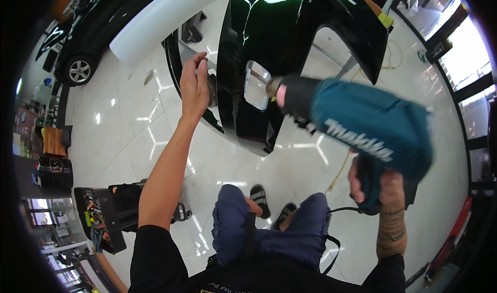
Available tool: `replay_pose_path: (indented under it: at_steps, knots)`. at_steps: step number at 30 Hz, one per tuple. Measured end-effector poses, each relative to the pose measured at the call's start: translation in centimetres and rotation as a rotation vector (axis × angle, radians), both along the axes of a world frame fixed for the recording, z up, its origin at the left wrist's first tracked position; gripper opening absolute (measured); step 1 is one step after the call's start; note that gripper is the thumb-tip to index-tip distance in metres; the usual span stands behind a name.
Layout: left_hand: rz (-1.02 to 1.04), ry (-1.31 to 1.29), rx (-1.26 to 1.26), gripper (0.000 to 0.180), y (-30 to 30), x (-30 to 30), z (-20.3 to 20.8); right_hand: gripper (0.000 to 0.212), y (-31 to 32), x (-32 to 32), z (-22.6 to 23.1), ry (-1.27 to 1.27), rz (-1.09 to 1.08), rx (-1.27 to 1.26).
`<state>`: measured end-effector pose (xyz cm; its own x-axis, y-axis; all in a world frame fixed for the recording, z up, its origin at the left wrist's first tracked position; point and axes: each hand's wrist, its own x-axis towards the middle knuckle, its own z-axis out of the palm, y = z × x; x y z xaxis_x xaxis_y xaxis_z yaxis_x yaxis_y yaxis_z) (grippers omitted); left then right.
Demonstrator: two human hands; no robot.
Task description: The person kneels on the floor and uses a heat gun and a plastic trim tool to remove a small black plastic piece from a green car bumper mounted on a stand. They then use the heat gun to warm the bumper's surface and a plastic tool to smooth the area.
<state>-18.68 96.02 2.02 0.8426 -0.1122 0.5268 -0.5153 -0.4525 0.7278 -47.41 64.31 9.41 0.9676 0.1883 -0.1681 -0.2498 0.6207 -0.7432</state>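
My right hand [380, 182] is wrapped around the handle of a teal and black corded heat gun [373, 122], slightly blurred. Its metal nozzle [273, 86] points left at a rectangular opening in a glossy black car bumper [235, 86]; whether it touches the bumper I cannot tell. A pink patch shows at the nozzle's base. My left hand [195, 86] is raised beside the bumper's left edge, its fingers stretched upward and close together. What its fingertips touch on the far side is hidden.
A white roll [160, 24] extends across the upper left, near a parked black car [88, 39]. A tool cart [101, 218] stands at lower left. A yellowish cord [339, 171] lies on the pale tiled floor [129, 122]. Windows line the right side.
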Motion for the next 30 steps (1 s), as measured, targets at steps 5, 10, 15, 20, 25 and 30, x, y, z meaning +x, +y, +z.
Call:
replay_pose_path:
  at_steps: [5, 10, 15, 20, 25, 30]
  knots:
    - [-0.062, -0.218, -0.052, 0.034, -0.1, 2.6, -1.2, 0.095, -0.4, 2.4, -3.7, -0.314, -0.054, -0.131]
    - [-0.083, -0.31, -0.033, 0.035, 0.8, 4.2, -2.4, 0.084, 0.0, 1.3, -10.6, -0.486, 0.038, 0.03]
    - [-0.068, -0.381, -0.092, 0.038, 2.1, 3.7, -3.4, 0.078, 0.9, -1.4, -14.5, -0.531, 0.012, -0.02]
    - [-0.024, -0.436, -0.036, 0.036, 3.5, 1.8, -3.6, 0.075, 1.9, -1.2, -14.6, -0.606, -0.036, -0.189]
    - [-0.017, -0.468, 0.018, 0.034, 4.5, 0.0, -3.2, 0.073, 2.1, 1.4, -13.1, -0.681, -0.033, -0.316]
    - [-0.018, -0.467, 0.059, 0.033, 4.7, -0.4, -2.4, 0.073, 2.1, 3.9, -12.6, -0.768, -0.04, -0.214]
